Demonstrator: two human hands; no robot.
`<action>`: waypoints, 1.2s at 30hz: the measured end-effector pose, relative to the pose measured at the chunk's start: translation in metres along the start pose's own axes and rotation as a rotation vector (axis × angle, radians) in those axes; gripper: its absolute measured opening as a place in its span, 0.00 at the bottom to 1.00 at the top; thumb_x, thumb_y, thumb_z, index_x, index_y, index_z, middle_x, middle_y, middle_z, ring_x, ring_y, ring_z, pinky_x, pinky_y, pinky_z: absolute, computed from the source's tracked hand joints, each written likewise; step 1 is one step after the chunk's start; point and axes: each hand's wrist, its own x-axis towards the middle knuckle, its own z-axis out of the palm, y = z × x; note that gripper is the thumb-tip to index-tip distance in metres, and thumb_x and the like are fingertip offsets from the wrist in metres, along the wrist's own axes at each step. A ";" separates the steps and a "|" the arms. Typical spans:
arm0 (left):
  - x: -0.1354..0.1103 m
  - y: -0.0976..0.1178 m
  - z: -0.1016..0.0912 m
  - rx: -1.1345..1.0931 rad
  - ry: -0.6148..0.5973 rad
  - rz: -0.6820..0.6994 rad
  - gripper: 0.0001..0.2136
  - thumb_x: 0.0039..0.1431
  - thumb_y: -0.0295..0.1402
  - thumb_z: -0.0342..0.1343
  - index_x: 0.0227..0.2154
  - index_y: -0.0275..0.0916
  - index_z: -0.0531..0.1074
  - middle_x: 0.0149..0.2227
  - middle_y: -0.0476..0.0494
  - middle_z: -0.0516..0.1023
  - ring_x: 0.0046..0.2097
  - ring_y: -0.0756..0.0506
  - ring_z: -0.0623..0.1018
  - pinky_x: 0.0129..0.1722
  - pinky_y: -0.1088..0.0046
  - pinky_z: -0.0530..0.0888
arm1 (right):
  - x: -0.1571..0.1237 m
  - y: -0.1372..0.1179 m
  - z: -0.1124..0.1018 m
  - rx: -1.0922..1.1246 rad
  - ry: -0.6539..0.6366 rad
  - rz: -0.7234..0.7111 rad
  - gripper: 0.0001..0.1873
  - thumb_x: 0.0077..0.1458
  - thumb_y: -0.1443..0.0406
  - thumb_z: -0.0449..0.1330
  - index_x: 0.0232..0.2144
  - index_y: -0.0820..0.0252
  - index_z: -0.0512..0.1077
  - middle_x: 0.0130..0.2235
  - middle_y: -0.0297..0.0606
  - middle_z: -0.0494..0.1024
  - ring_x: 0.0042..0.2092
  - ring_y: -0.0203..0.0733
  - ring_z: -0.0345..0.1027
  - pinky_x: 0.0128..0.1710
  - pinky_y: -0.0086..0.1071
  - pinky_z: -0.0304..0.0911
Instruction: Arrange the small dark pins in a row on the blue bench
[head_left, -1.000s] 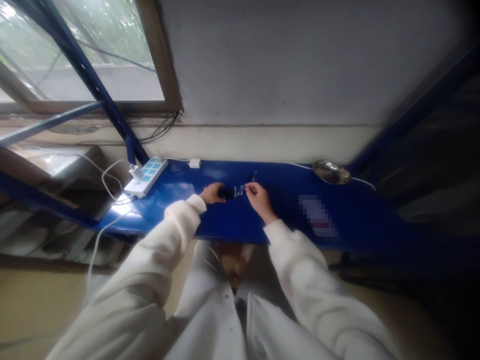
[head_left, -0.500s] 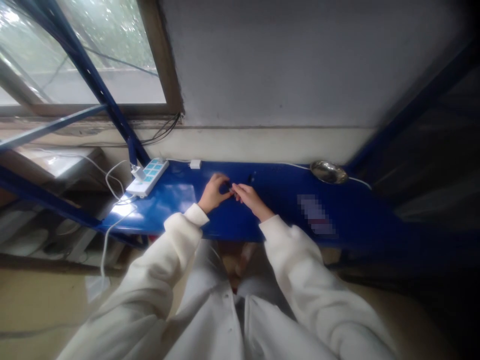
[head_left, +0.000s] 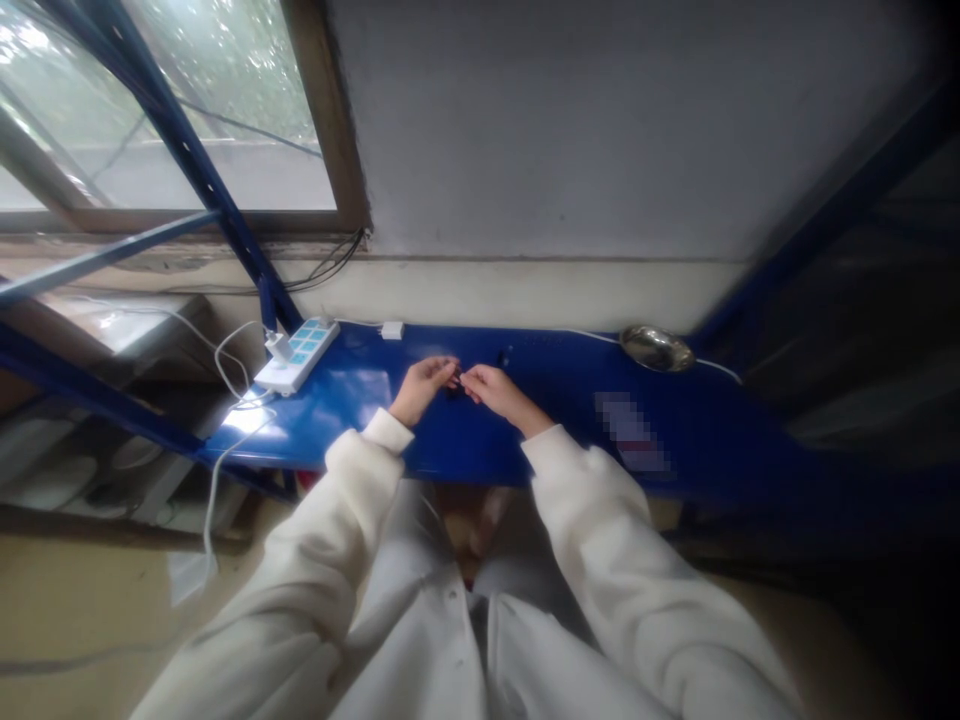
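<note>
My left hand (head_left: 424, 388) and my right hand (head_left: 496, 390) meet over the middle of the blue table (head_left: 450, 450), fingertips almost touching. Both are closed in a pinch. Between and just under the fingertips shows a small dark thing (head_left: 454, 390), too small and blurred to name. Which hand grips it, or whether each holds a part, I cannot make out. Behind my right hand a tiny dark piece (head_left: 501, 357) lies on the table.
A white power strip (head_left: 298, 358) with plugs and cables sits at the table's left end, a white adapter (head_left: 392, 330) beside it. At the back right lies a shiny metal dish (head_left: 657, 347), nearer me a pixelated flat item (head_left: 634, 430). Blue frame posts (head_left: 202, 170) rise at both sides.
My left hand's fingers have drawn from a wider curl into a tighter pinch. The fingertips of both hands have shifted slightly, with the dark thing now lower between them.
</note>
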 end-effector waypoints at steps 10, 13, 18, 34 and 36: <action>0.007 -0.004 -0.004 -0.119 0.081 -0.188 0.13 0.41 0.36 0.60 0.24 0.29 0.69 0.20 0.47 0.72 0.23 0.55 0.70 0.27 0.78 0.68 | 0.004 -0.011 -0.005 -0.475 0.025 -0.054 0.09 0.52 0.63 0.50 0.24 0.61 0.64 0.24 0.34 0.70 0.25 0.32 0.60 0.27 0.26 0.54; 0.008 -0.003 -0.005 -0.114 0.137 -0.263 0.12 0.42 0.35 0.60 0.23 0.29 0.68 0.19 0.47 0.71 0.20 0.56 0.69 0.24 0.79 0.67 | 0.004 -0.018 0.000 -0.661 0.024 -0.081 0.09 0.54 0.64 0.49 0.27 0.62 0.65 0.29 0.40 0.71 0.30 0.36 0.63 0.29 0.28 0.55; 0.012 -0.001 -0.011 -0.178 0.206 -0.402 0.10 0.43 0.32 0.60 0.22 0.29 0.68 0.19 0.46 0.71 0.20 0.56 0.69 0.21 0.81 0.67 | 0.000 -0.033 0.009 -0.914 -0.020 -0.120 0.10 0.56 0.66 0.45 0.33 0.66 0.65 0.35 0.48 0.71 0.35 0.42 0.66 0.32 0.31 0.56; 0.017 -0.007 -0.060 -0.144 0.383 -0.473 0.10 0.42 0.33 0.60 0.21 0.31 0.67 0.16 0.48 0.69 0.18 0.56 0.68 0.18 0.82 0.67 | 0.000 -0.046 0.019 -1.143 -0.114 -0.168 0.12 0.54 0.74 0.43 0.37 0.71 0.64 0.37 0.53 0.69 0.38 0.44 0.66 0.37 0.35 0.58; 0.013 -0.012 -0.075 0.022 0.435 -0.412 0.12 0.40 0.35 0.61 0.20 0.31 0.66 0.15 0.49 0.68 0.16 0.56 0.67 0.16 0.82 0.66 | 0.001 -0.033 0.012 -1.069 -0.064 -0.143 0.10 0.55 0.70 0.45 0.36 0.68 0.64 0.36 0.51 0.69 0.36 0.42 0.66 0.36 0.33 0.58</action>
